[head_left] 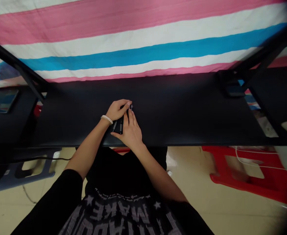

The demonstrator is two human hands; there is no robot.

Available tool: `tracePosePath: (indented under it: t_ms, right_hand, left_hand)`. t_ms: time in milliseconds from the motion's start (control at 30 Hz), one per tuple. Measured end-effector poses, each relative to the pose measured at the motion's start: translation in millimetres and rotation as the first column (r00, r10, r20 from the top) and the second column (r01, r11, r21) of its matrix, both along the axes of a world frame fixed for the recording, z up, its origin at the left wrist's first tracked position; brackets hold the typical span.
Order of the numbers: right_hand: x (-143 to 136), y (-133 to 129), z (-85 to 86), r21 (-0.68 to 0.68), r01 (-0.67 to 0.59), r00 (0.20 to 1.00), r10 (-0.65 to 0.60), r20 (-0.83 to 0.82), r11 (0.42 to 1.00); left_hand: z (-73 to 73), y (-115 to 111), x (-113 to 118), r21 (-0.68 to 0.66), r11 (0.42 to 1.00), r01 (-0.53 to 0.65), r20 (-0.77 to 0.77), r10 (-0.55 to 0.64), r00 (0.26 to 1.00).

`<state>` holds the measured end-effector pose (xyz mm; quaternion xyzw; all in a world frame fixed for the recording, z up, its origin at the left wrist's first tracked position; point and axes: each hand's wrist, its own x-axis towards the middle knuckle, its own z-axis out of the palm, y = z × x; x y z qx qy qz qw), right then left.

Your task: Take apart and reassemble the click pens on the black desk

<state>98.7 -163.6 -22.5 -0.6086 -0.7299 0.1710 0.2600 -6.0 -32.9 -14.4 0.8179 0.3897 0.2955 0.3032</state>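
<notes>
Dark pens point(121, 126) lie side by side on the black table point(177, 111), close to its front edge, partly hidden under my hands. My left hand point(118, 110), with a white braided band on its wrist, curls over their far part. Its thumb and forefinger come together beside a pen end point(131, 106) that pokes out. My right hand point(131, 130) lies along the right side of the pens, fingers stretched out and thumb spread to the left near their close ends. How many pens there are is hidden.
A striped pink, white and blue cloth point(143, 58) hangs behind the table. Black metal posts point(29, 78) stand at both sides. A phone-like flat object point(8, 101) lies at left. Below are a red stool point(231, 182), a grey-blue stool point(33, 176) and cables.
</notes>
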Motion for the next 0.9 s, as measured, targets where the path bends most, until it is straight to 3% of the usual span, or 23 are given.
tracePosePath:
  t_ms: [233,400,567,800,900]
  right_hand:
    - [12,18,7.8,0.002,-0.048,0.999,0.048,-0.003,0.999]
    - [18,33,1.9,0.044,-0.075,0.997,0.076,-0.013,0.996]
    - [27,31,-0.1,0.024,-0.090,0.989,0.092,-0.119,0.996]
    - [47,17,13.8,-0.065,-0.247,0.943,0.225,-0.247,0.967]
    - [55,11,15.2,-0.052,-0.234,0.936,0.211,-0.280,0.971]
  left_hand:
    - [1.3,-7,-1,0.087,0.994,-0.068,-0.050,0.072,0.996]
    - [-5.7,0,11,0.100,0.966,-0.239,-0.040,0.244,0.969]
    - [-9.0,1,21,0.078,0.918,-0.389,-0.030,0.392,0.920]
    - [-8.0,-3,21,0.065,0.927,-0.369,-0.014,0.371,0.929]
    - [-7.4,-3,20,0.043,0.921,-0.386,0.019,0.386,0.922]
